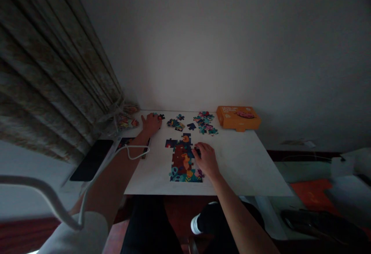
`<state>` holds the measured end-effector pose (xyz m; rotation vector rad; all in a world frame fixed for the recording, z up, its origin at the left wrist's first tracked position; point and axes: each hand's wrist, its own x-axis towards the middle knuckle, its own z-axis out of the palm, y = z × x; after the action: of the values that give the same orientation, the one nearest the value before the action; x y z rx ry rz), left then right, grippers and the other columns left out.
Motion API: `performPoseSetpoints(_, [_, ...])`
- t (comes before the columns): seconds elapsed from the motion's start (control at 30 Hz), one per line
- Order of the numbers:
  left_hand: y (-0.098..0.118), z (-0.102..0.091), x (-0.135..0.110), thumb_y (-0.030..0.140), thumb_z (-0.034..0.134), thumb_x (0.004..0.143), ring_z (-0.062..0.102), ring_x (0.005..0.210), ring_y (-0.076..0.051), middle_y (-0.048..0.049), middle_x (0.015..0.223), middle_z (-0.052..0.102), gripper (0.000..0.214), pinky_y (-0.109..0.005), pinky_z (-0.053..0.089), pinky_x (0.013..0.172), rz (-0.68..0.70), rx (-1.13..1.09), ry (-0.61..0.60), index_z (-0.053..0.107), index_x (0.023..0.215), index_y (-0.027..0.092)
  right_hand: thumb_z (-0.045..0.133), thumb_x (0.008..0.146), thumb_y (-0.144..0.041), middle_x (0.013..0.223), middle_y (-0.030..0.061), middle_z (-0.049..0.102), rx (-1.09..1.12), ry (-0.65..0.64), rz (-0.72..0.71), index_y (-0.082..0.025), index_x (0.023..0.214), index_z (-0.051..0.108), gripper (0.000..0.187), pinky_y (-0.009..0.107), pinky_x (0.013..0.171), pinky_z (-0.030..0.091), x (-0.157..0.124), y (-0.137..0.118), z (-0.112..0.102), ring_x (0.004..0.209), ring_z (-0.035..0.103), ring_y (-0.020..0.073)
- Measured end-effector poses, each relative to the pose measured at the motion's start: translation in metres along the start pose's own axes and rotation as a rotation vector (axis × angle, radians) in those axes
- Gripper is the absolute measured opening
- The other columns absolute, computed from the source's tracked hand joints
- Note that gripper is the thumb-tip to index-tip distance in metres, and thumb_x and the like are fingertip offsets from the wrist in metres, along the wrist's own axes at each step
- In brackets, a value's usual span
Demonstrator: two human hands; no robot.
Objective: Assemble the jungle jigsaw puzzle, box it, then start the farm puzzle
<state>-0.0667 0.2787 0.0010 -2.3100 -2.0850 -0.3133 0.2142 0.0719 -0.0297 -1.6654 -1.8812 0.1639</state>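
Observation:
A partly joined jigsaw puzzle lies on the white table in front of me. My right hand rests at the puzzle's right edge, fingers curled down onto a dark piece there. My left hand reaches to the table's far left, fingers closed over loose pieces; a red and dark piece shows at its fingertips. Several loose pieces lie in the middle of the far edge, and a larger heap of loose pieces sits to their right.
An orange puzzle box stands at the far right corner. A black phone lies on a ledge to the left, beside a curtain. A white cable hangs across my left arm. The wall is close behind the table.

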Motion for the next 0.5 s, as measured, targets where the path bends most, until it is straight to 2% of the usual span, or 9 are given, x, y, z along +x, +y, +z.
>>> performPoseSetpoints(0.1, [0.001,0.004,0.012,0.032,0.05,0.096,0.041,0.147,-0.038,-0.0195,0.157,0.049,0.048,-0.072,0.014,0.121,0.04,-0.105,-0.083,0.059,0.141,0.02,0.047,0.105,-0.041,0.123,0.0127,0.072,-0.003,-0.01,-0.007,-0.022,0.118,0.07,0.032,0.047,0.105,0.044,0.0,0.0,-0.001,0.118,0.062,0.0296])
performPoseSetpoints(0.2, [0.0,0.006,0.025,0.029,0.056,0.092,0.048,0.142,-0.04,-0.0185,0.149,0.059,0.048,-0.076,0.015,0.119,-0.001,-0.169,-0.131,0.061,0.14,0.024,0.049,0.104,-0.042,0.124,0.0131,0.071,-0.014,-0.017,-0.015,-0.023,0.119,0.069,0.032,0.047,0.105,0.044,0.0,0.0,-0.001,0.119,0.062,0.0298])
performPoseSetpoints(0.33, [0.001,0.005,0.038,0.025,0.065,0.084,0.051,0.138,-0.042,-0.0171,0.138,0.067,0.053,-0.075,0.018,0.116,-0.016,-0.215,-0.126,0.064,0.137,0.026,0.051,0.103,-0.043,0.124,0.0129,0.071,-0.027,-0.02,-0.012,-0.022,0.119,0.069,0.032,0.047,0.105,0.044,0.0,0.002,0.0,0.12,0.062,0.0297])
performPoseSetpoints(0.43, [0.003,0.005,0.042,0.024,0.073,0.077,0.058,0.13,-0.042,-0.0159,0.123,0.075,0.058,-0.07,0.028,0.114,-0.028,-0.249,-0.133,0.066,0.134,0.025,0.051,0.103,-0.044,0.124,0.0126,0.071,-0.016,-0.015,-0.007,-0.023,0.118,0.069,0.032,0.047,0.105,0.044,0.0,0.001,0.0,0.119,0.062,0.0299])
performPoseSetpoints(0.5, [0.005,0.005,0.043,0.022,0.077,0.072,0.065,0.12,-0.038,-0.0138,0.114,0.077,0.061,-0.061,0.038,0.111,-0.028,-0.289,-0.135,0.067,0.132,0.024,0.05,0.104,-0.045,0.124,0.0125,0.071,-0.011,-0.017,-0.003,-0.023,0.118,0.069,0.032,0.047,0.105,0.044,0.0,0.0,-0.001,0.119,0.062,0.0301])
